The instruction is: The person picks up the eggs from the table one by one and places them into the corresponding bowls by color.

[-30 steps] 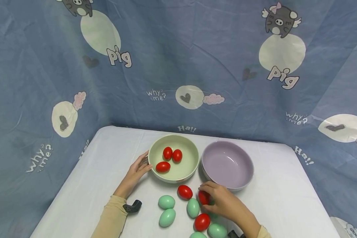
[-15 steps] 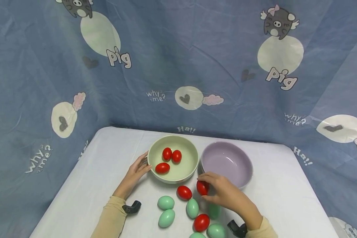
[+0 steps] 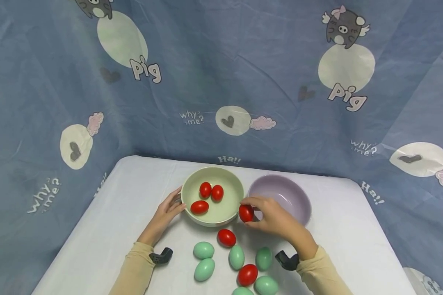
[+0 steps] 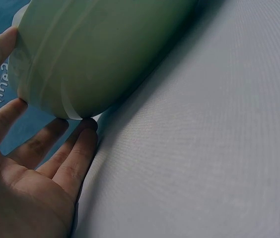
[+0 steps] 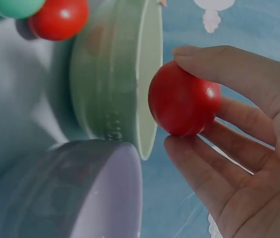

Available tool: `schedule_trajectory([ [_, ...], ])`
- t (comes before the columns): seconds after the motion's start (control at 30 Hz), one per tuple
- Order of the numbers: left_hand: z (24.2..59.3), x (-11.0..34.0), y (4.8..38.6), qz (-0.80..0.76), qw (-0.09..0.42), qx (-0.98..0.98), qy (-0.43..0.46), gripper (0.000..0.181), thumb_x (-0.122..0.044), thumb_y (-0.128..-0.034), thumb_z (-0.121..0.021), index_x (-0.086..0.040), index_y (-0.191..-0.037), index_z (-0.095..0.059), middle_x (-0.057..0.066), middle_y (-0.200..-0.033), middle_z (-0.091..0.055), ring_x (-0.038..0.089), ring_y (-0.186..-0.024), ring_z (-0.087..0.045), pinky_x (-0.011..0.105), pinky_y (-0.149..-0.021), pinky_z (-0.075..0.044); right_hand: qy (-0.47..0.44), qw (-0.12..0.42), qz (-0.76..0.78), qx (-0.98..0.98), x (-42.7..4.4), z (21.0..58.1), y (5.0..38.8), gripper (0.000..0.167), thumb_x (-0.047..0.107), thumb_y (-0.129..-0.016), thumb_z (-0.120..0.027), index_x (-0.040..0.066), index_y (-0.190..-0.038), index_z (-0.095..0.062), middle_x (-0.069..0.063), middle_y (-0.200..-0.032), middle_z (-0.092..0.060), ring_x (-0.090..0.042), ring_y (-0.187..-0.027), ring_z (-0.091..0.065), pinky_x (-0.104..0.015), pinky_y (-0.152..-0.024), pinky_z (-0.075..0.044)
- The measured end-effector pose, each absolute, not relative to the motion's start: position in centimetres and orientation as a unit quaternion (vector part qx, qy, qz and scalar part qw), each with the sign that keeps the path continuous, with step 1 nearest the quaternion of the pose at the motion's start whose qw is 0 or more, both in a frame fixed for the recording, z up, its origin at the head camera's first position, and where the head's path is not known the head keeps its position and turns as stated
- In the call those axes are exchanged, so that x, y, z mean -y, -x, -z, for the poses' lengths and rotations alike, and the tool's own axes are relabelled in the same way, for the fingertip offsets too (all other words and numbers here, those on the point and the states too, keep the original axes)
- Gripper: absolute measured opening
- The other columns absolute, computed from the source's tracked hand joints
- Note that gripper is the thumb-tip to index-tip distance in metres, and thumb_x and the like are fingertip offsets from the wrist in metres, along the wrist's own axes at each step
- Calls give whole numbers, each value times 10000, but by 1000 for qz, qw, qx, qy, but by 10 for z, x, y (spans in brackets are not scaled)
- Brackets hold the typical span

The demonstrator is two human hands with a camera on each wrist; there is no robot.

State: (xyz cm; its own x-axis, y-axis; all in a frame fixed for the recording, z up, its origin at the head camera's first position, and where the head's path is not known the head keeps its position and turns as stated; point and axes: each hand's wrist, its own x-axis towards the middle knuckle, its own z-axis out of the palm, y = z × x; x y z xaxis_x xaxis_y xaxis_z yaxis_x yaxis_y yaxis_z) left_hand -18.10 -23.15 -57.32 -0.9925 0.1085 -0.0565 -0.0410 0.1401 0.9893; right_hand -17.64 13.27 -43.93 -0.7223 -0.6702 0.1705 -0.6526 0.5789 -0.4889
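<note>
My right hand (image 3: 275,217) pinches a red egg (image 5: 183,98) between thumb and fingertips. In the head view it is above the gap between the pale green bowl (image 3: 230,217) and the purple bowl (image 3: 291,200). Inside the green bowl lie a red egg (image 3: 199,207) on the near left and two more red ones behind it. Spread and fairly straight, the fingers of my left hand (image 3: 164,215) touch the green bowl's left side; the left wrist view has the fingertips against its wall (image 4: 105,54).
On the white table (image 3: 122,205), in front of the bowls, lie a red egg (image 3: 227,238), another red egg (image 3: 247,275) and several green eggs (image 3: 204,269). A blue patterned cloth (image 3: 192,82) hangs behind the table.
My right hand has lifted the red egg from among the eggs on the table and carried it away from me, up towards the green bowl's right rim. The left hand stays at the bowl.
</note>
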Motion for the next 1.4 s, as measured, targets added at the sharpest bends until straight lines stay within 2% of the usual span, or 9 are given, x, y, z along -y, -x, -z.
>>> schedule_trajectory([
  [0.13,573,232,181,-655,56,-753,-22,684,-361,-1012,-668,-325,-1610,-338,98,-1651,-388,337,-1509,-424,559,-1234,-359,361,26,273,-891,-127,435,187,479,164,-808,-886,121,-1249,-705,9,-1117,-738,-161,-1043,-711,-333,-934,-630],
  [0.33,572,232,181,-657,54,-752,-27,678,-358,-1013,-669,-329,-1607,-344,87,-1650,-390,326,-1509,-426,545,-1225,-377,356,27,261,-897,-119,431,202,491,157,-802,-889,87,-1251,-704,-34,-1146,-739,-190,-1051,-703,-364,-939,-628],
  [0.53,572,233,181,-654,52,-754,-28,677,-362,-1014,-666,-335,-1607,-341,81,-1652,-389,321,-1510,-425,543,-1228,-370,363,20,234,-901,-107,429,221,472,154,-796,-888,54,-1225,-719,-54,-1116,-743,-177,-982,-681,-342,-895,-623],
  [0.7,572,233,181,-655,51,-753,-27,675,-351,-1015,-668,-328,-1607,-344,81,-1655,-385,330,-1510,-423,554,-1228,-369,367,26,228,-902,-97,430,236,466,145,-799,-881,47,-1227,-726,-74,-1141,-751,-196,-1007,-682,-340,-910,-616],
  [0.97,570,232,180,-658,56,-750,-26,677,-326,-1016,-669,-315,-1609,-344,117,-1642,-399,339,-1499,-437,550,-1229,-371,352,72,225,-906,-84,433,256,474,120,-815,-868,2,-1249,-715,-121,-1190,-745,-222,-1024,-676,-338,-920,-612],
  [1.13,569,232,180,-659,55,-750,-26,679,-318,-1015,-672,-315,-1610,-344,118,-1638,-405,336,-1497,-441,547,-1226,-375,337,92,217,-911,-77,438,269,467,89,-816,-857,-18,-1248,-714,-131,-1163,-748,-223,-1000,-675,-340,-921,-611],
  [1.4,570,232,180,-659,54,-750,-28,678,-318,-1016,-670,-325,-1609,-342,115,-1646,-392,348,-1497,-438,564,-1227,-370,324,123,207,-915,-67,444,286,479,89,-817,-847,-2,-1266,-710,-105,-1149,-742,-210,-1001,-651,-346,-953,-590],
])
